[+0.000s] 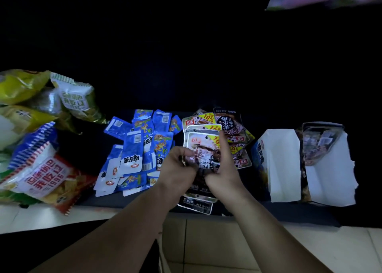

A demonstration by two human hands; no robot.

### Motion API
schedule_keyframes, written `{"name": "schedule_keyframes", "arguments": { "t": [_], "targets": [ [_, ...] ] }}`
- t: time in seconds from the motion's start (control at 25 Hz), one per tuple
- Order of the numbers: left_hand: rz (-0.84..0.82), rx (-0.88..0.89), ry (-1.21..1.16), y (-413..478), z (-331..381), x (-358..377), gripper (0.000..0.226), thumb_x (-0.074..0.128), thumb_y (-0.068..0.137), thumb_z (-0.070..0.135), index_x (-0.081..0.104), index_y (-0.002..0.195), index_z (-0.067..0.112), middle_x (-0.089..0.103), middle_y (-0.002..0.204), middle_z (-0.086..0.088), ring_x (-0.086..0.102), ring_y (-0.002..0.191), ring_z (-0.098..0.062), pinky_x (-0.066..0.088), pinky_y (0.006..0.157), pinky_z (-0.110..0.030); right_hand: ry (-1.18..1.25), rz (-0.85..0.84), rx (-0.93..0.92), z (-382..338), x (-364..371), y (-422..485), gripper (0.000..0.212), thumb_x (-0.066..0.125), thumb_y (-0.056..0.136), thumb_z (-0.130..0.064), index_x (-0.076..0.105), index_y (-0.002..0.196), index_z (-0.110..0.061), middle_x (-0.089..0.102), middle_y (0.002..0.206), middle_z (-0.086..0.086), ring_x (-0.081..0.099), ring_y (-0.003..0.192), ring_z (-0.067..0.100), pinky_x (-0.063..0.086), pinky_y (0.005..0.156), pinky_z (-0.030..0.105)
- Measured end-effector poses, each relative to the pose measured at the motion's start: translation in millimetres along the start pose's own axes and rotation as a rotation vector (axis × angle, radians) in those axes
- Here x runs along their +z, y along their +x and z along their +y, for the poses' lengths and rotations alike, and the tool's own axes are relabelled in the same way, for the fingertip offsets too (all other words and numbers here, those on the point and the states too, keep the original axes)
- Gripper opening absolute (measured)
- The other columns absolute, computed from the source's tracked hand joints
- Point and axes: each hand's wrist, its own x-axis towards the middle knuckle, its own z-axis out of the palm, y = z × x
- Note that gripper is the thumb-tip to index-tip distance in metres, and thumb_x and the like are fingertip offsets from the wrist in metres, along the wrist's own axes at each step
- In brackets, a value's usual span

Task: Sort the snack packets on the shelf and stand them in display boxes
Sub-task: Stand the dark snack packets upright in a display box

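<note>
Two hands meet on one stack of dark packets [203,148] over the middle of the shelf [299,214]: I see the left hand [179,166] curled on its left edge and the right hand [224,176] gripping it low down, forefinger straight along the right edge. Blue packets [136,152] lie heaped just left. Two display boxes [283,165] stand to the right, the farther box [330,181] holding dark packets.
</note>
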Motion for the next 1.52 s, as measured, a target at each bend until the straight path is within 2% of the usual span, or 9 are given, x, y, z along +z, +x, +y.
{"name": "schedule_keyframes", "arguments": {
  "t": [0.4,0.52,0.64,0.76,0.84,0.96,1.16,1.32,1.52],
  "targets": [
    [0.014,0.034,-0.073,-4.8,7.7,12.7,0.033,0.061,0.086,-0.01,0.062,0.097,0.021,0.067,0.092,-0.005,0.061,0.075,-0.018,0.052,0.067,-0.031,-0.078,0.024,-0.031,-1.3,-22.5,-1.3,0.095,0.06,0.098,-0.003,0.015,0.144,-0.074,0.028,0.165,-0.007,0.046,0.101,0.003,0.045,0.061,0.007],
    [0.026,0.079,-0.074,-8.1,19.1,16.7,0.037,0.06,0.088,-0.007,0.06,0.106,0.025,0.069,0.1,-0.002,0.061,0.077,-0.015,0.053,0.07,-0.032,-0.086,0.055,-0.08,-17.8,-29.3,-4.8,0.084,0.061,0.099,-0.004,0.025,0.146,-0.064,0.026,0.161,-0.018,0.035,0.136,0.004,0.036,0.08,0.008],
    [-0.058,0.245,-0.054,-21.9,40.2,16.1,0.044,0.061,0.091,-0.006,0.059,0.112,0.032,0.07,0.108,0.007,0.063,0.072,-0.008,0.058,0.071,-0.036,-0.201,0.061,-0.12,-46.4,-49.5,-16.5,0.079,0.065,0.096,-0.008,0.033,0.134,-0.069,0.034,0.155,-0.018,0.058,0.119,0.012,0.053,0.073,0.022],
    [-0.218,0.421,0.095,-49.7,68.4,22.2,0.052,0.06,0.093,-0.005,0.057,0.119,0.041,0.066,0.078,0.009,0.048,0.042,-0.016,0.045,0.04,-0.031,-0.372,0.058,-0.163,-83.2,-94.0,-43.1,0.073,0.075,0.091,-0.013,0.039,0.13,-0.063,0.043,0.139,-0.017,0.065,0.085,0.006,0.053,0.065,0.019],
    [-0.31,0.492,0.196,-68.7,82.2,36.4,0.058,0.058,0.096,-0.002,0.053,0.127,0.047,0.057,0.059,0.008,0.034,0.037,-0.014,0.033,0.039,-0.025,-0.524,0.056,-0.175,-100.7,-128.1,-61.7,0.077,0.078,0.09,-0.016,0.035,0.136,-0.062,0.042,0.145,-0.011,0.063,0.101,0.012,0.052,0.076,0.02],
    [-0.403,0.61,0.382,-92.3,97.3,75.2,0.058,0.058,0.096,0.003,0.043,0.133,0.046,0.067,0.095,-0.006,0.059,0.056,-0.015,0.042,0.044,-0.03,-0.7,0.117,-0.172,-102.3,-173.3,-82.9,0.099,0.078,0.09,-0.014,0.017,0.148,-0.065,0.028,0.163,-0.003,0.045,0.141,0.028,0.05,0.097,0.032],
    [-0.404,0.714,0.596,-100.3,115.7,146.3,0.051,0.059,0.091,0.006,0.041,0.127,0.036,0.041,0.127,0.002,0.055,0.099,-0.014,0.051,0.085,-0.033,-0.616,0.176,-0.183,-80.6,-225.3,-97.1,0.11,0.065,0.091,0.003,0.007,0.148,-0.071,0.029,0.148,-0.003,0.066,0.075,0.013,0.055,0.053,0.032],
    [-0.518,0.741,0.534,-72.2,123.9,175.5,0.042,0.053,0.092,-0.004,0.055,0.115,0.031,0.05,0.128,0.001,0.055,0.115,-0.013,0.052,0.087,-0.021,-0.654,0.333,-0.223,-57.4,-256.3,-91.8,0.098,0.066,0.097,-0.005,0.011,0.152,-0.065,0.028,0.155,-0.002,0.048,0.134,0.02,0.046,0.084,0.026],
    [-0.654,0.583,0.333,-59.4,114.2,201.3,0.046,0.055,0.096,-0.004,0.057,0.118,0.036,0.052,0.133,0.017,0.06,0.106,0.005,0.057,0.082,-0.017,-0.815,0.404,-0.262,-46.9,-274.5,-73.4,0.107,0.062,0.092,0.007,0.009,0.154,-0.063,0.032,0.137,0.0,0.055,0.087,0.015,0.054,0.065,0.024]
  ]
}}
